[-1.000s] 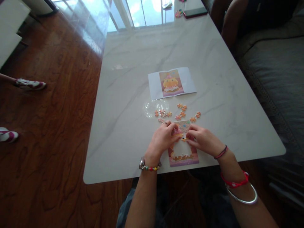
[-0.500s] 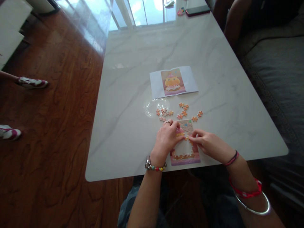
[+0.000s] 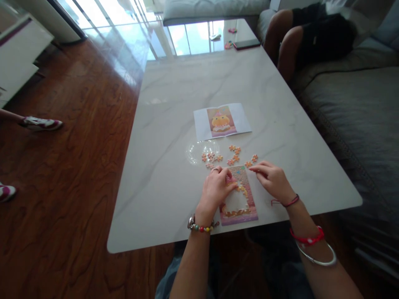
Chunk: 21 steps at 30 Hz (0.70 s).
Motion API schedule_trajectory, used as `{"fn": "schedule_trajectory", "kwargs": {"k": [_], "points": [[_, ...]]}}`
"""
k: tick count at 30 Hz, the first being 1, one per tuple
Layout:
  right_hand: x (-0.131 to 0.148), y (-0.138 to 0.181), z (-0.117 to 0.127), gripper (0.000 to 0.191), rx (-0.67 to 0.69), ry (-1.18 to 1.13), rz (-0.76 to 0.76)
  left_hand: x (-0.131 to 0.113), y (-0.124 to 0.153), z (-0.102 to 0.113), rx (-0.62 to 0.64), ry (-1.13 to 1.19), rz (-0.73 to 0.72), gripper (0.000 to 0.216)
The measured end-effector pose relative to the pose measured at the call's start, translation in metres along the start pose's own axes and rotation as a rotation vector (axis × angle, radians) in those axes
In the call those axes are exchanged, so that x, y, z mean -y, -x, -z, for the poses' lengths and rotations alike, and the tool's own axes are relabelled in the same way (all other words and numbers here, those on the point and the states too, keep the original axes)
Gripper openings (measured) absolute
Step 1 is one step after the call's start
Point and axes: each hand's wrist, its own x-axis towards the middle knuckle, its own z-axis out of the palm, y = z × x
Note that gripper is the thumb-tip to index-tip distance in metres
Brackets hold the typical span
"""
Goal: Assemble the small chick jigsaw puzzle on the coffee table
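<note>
A partly assembled jigsaw puzzle [image 3: 239,220] lies near the table's front edge, with a white gap in its middle and pink and brown pieces around it. My left hand [image 3: 214,189] rests over its upper left side, fingers bent and thumb apart, touching the assembled pieces. Off the upper right corner of the puzzle is my right hand [image 3: 272,178], index finger stretched toward a loose orange piece [image 3: 248,164] and thumb apart below. No piece shows in its fingers. More loose pieces [image 3: 211,157] lie beyond the puzzle, and others [image 3: 234,154] sit just right of them.
Behind the pieces lies a creased white sheet [image 3: 201,124] with a printed cake-like character. A dark phone-like slab [image 3: 247,44] is at the marble-look table's [image 3: 162,166] far end. A person [image 3: 289,41] sits on the grey sofa [image 3: 352,95] at right. Another person's shoe [image 3: 42,123] stands at left.
My right hand has left the yellow piece in the puzzle and moved up toward the loose pieces at right. My left hand stays on the puzzle. The view has tilted up.
</note>
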Motion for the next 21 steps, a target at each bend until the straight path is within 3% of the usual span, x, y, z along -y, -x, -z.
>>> {"fn": "schedule_trajectory", "kwargs": {"k": [5,9,14,21], "points": [[-0.019,-0.015,-0.001,0.025,-0.129,0.163,-0.076,0.005,-0.007,0.014,-0.065,0.186,0.014,0.012],[-0.028,-0.022,-0.006,0.031,-0.084,0.164,-0.043,0.018,-0.012,0.030,-0.309,0.230,0.075,0.019],[-0.027,-0.030,-0.011,0.014,-0.051,0.132,-0.073,0.039,-0.011,0.042,-0.558,0.038,0.252,0.015],[-0.031,-0.027,-0.007,0.014,-0.025,0.108,-0.112,0.050,-0.006,0.039,-0.499,-0.067,0.323,0.012]]}}
